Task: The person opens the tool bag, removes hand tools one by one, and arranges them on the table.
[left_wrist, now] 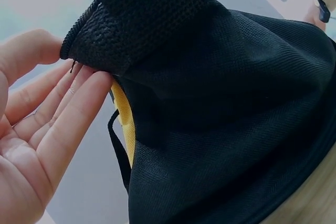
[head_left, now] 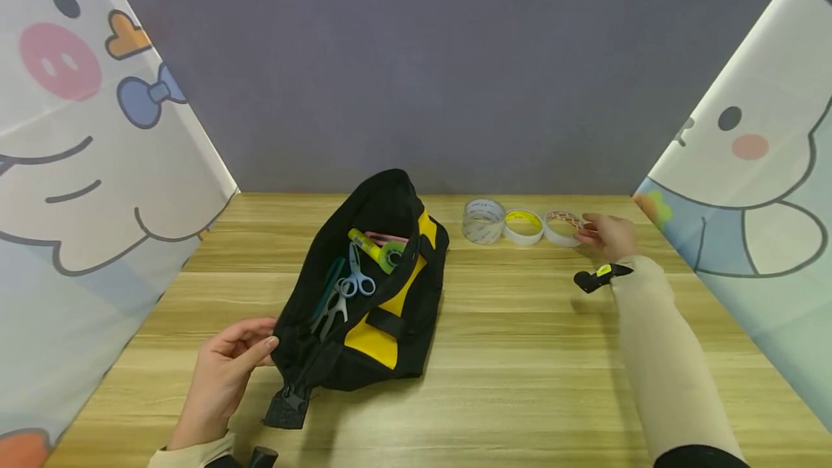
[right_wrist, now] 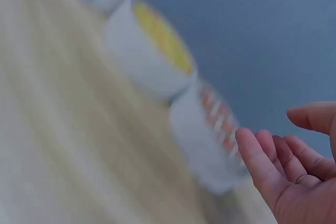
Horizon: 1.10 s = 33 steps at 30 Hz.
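Note:
A black and yellow bag (head_left: pixel 383 331) lies unzipped, holding blue-handled scissors (head_left: pixel 357 282), white-handled scissors (head_left: pixel 334 313), a yellow tube (head_left: pixel 365 244) and a green tape roll (head_left: pixel 391 256). My left hand (head_left: pixel 224 374) pinches the bag's near left edge between thumb and fingers; in the left wrist view, that hand (left_wrist: pixel 47 124) grips the black fabric (left_wrist: pixel 142 30). At the right, my right hand (head_left: pixel 609 234) is at the rightmost tape roll (head_left: pixel 561 239). The right wrist view has the right hand (right_wrist: pixel 299 171) with fingers spread beside this roll (right_wrist: pixel 197 135), thumb off it.
Left of that roll stand a white roll with a yellow core (head_left: pixel 523 238) and a clear tape roll (head_left: pixel 484 233), in a row near the back edge of the wooden table (head_left: pixel 507 381). A grey panel (head_left: pixel 442 71) rises behind; printed cartoon sheets flank both sides.

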Available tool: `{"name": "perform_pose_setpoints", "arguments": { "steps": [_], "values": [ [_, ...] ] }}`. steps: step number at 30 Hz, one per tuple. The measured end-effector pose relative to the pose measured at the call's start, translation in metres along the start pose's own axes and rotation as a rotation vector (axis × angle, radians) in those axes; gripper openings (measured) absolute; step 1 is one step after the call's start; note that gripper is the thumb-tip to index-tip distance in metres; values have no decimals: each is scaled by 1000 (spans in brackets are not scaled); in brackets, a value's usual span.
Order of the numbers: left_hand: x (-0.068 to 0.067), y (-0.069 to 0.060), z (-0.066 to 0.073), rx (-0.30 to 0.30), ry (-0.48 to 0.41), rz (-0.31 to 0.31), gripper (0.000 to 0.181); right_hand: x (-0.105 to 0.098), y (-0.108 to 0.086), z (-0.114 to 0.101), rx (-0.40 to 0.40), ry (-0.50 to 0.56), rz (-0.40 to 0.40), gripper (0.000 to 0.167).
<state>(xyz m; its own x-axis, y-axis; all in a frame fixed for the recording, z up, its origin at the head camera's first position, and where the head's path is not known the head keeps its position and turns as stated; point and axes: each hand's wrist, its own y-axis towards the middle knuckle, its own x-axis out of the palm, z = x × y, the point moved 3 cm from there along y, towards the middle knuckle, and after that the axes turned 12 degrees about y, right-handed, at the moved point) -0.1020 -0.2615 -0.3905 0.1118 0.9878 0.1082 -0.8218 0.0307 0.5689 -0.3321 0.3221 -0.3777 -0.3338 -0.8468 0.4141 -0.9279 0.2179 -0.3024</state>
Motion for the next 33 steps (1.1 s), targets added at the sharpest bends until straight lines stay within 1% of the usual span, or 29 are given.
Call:
{"name": "perform_pose_setpoints", "arguments": {
  "steps": [4, 5, 7, 10, 13, 18, 21, 25, 28, 30, 33],
  "values": [
    [-1, 0, -2, -1, -32, -22, 37, 20, -7, -9, 20, 140, -106, 7],
    [-1, 0, -2, -2, -43, -29, 37, 26, -9, -11, 27, 162, -132, 6],
    [-1, 0, -3, -7, -59, -43, 37, 38, -14, -15, 25, 171, -164, 6],
    [-1, -1, -4, -13, -70, -60, 37, 58, -23, -19, -4, 133, -213, 10],
    [-2, -1, -4, -21, -55, -60, 37, 78, -33, -21, -43, 97, -263, 13],
    [-2, -1, -5, -42, -67, -59, 39, 113, -52, -20, -123, 58, -353, 7],
    [-2, -2, -5, -51, -89, -68, 40, 135, -62, -17, -158, 12, -416, 8],
    [-3, -2, -5, -59, -103, -73, 41, 163, -73, -10, -176, -108, -487, 6],
    [-3, -2, -5, -66, -109, -72, 41, 183, -78, 0, -182, -207, -528, 12],
    [-3, -2, -5, -69, -115, -75, 41, 197, -82, 6, -190, -252, -553, 16],
    [-3, -2, -5, -73, -115, -77, 41, 217, -88, 15, -203, -279, -609, 18]
  ]
}}
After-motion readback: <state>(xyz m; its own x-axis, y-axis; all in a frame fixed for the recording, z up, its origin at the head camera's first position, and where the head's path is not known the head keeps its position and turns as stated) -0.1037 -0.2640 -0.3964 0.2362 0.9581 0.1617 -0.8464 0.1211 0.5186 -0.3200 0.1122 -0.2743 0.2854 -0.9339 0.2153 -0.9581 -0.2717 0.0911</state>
